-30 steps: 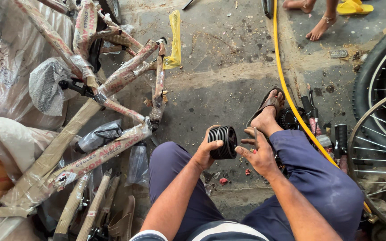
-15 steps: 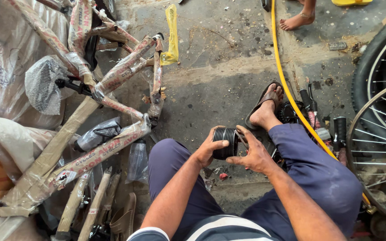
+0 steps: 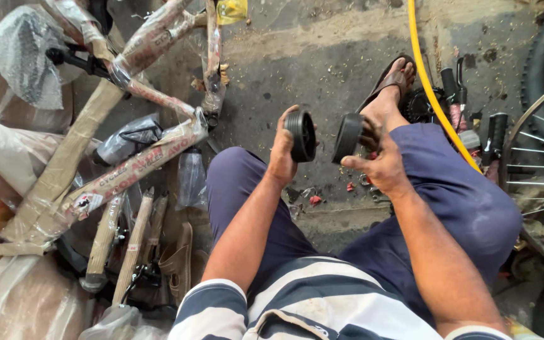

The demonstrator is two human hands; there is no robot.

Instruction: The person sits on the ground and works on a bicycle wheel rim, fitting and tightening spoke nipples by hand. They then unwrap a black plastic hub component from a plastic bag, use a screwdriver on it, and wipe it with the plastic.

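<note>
Here, above the concrete floor (image 3: 322, 75), the left hand (image 3: 283, 154) grips one small black wheel (image 3: 301, 135); the right hand (image 3: 382, 165) pinches another (image 3: 347, 137) just beside it, held apart. Likely next: careful alignment.

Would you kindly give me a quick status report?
Left hand grips one small black plastic wheel. Right hand grips its twin. Wheels apart, nothing between.

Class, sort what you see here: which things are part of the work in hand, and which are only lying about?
In hand:
left hand holding a small black wheel
right hand holding a second black wheel

Lying about:
wrapped bicycle frame
yellow hose
spoked wheel
black handlebar grips
</note>
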